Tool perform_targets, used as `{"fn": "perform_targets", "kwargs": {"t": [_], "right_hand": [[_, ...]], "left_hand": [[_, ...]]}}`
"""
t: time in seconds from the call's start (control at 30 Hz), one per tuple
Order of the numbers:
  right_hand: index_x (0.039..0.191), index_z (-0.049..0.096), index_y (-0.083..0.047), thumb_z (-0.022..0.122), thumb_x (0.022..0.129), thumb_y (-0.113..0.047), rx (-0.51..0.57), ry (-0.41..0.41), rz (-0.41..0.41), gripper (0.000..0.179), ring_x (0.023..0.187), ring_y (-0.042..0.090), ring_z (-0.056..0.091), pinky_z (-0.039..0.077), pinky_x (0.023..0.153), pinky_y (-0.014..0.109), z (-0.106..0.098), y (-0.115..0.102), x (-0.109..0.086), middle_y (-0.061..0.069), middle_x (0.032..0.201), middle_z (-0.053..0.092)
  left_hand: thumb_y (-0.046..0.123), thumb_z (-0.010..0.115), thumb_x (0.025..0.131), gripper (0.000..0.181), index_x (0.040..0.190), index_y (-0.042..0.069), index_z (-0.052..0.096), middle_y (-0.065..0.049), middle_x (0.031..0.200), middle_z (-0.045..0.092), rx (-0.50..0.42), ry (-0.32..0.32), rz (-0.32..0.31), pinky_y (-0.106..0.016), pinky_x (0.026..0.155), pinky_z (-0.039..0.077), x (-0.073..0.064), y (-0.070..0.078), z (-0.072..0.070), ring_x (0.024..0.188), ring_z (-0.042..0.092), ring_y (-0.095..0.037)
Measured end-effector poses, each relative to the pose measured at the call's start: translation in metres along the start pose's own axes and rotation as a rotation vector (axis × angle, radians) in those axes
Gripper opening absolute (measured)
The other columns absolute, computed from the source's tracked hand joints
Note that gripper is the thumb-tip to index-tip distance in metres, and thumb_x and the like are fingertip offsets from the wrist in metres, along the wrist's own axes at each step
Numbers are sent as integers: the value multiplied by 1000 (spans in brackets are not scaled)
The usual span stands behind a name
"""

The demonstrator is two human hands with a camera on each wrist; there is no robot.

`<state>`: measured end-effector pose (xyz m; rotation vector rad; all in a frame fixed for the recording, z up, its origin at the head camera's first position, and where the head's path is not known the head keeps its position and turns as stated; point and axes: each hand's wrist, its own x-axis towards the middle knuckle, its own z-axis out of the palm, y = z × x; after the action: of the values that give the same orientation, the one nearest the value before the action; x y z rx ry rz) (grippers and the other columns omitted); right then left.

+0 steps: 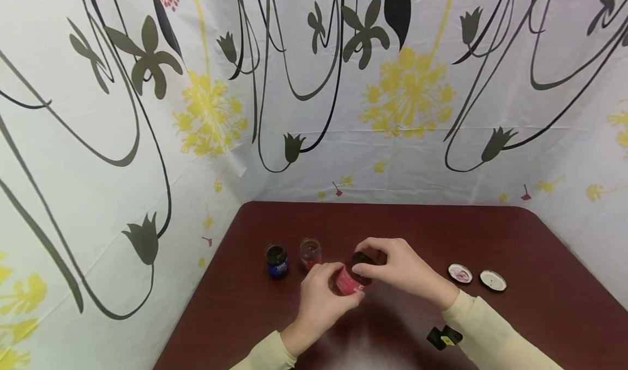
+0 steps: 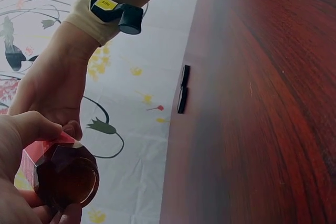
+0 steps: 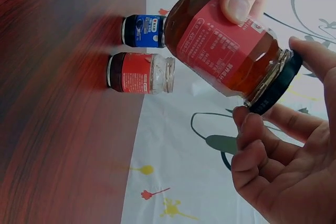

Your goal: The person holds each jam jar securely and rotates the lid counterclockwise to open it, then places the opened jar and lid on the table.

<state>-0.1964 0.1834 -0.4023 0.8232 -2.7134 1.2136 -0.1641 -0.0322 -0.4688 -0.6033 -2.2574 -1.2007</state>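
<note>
My left hand [image 1: 320, 298] grips a glass jar [image 1: 347, 284] with a red label and amber contents, held tilted above the table. On its mouth sits a dark lid [image 3: 277, 85], and the fingers and thumb of my right hand [image 1: 403, 262] pinch the rim. In the right wrist view the lid looks still seated on the jar's neck. The left wrist view shows the jar's glass base [image 2: 68, 179] facing the camera, with the left fingers curled round the side.
On the dark red table [image 1: 417, 223], an uncapped blue-labelled jar [image 1: 277, 261] and a red-labelled open jar [image 1: 311, 252] stand left of the hands. Two lids, one stained [image 1: 460, 273] and one pale [image 1: 493, 280], lie inside up at right. A patterned sheet [image 1: 314, 114] hangs behind the table.
</note>
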Motion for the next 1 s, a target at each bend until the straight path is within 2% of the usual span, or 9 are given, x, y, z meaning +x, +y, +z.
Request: {"fn": "perform_targets", "kwargs": {"t": [0.2,0.53,0.87,1.0], "right_hand": [[112,68,-41,76,84,-56,-1,-10,-26,32,69,9,62,53,61,30,-1,-1,-1,-17,93,69],[116,68,-39,80,82,-50,-9,-30,-78,37,73,9,63,53,62,29,-2,1,-3,-13,90,69],[120,69,-31,85,81,-39,69,-91,-91,43,86,13,67,57,71,32,-3,-2,-4,-12,100,70],[120,69,-28,87,80,-35,70,-105,-87,44,88,13,67,58,73,32,-4,-1,-5,-12,103,69]], "left_hand": [[38,92,67,48,107,18,72,13,92,68,5,6,12,-24,64,47,-2,-1,-1,82,56,-7],[36,93,64,49,106,21,71,14,89,66,22,11,21,-23,63,46,-5,-5,-3,80,56,-9],[37,93,64,49,106,23,72,16,90,66,5,-26,-68,-25,66,45,-7,-12,-9,80,58,-10],[35,93,65,49,108,22,73,14,92,66,-37,-59,-138,-26,67,47,-9,-16,-12,82,59,-11]]}}
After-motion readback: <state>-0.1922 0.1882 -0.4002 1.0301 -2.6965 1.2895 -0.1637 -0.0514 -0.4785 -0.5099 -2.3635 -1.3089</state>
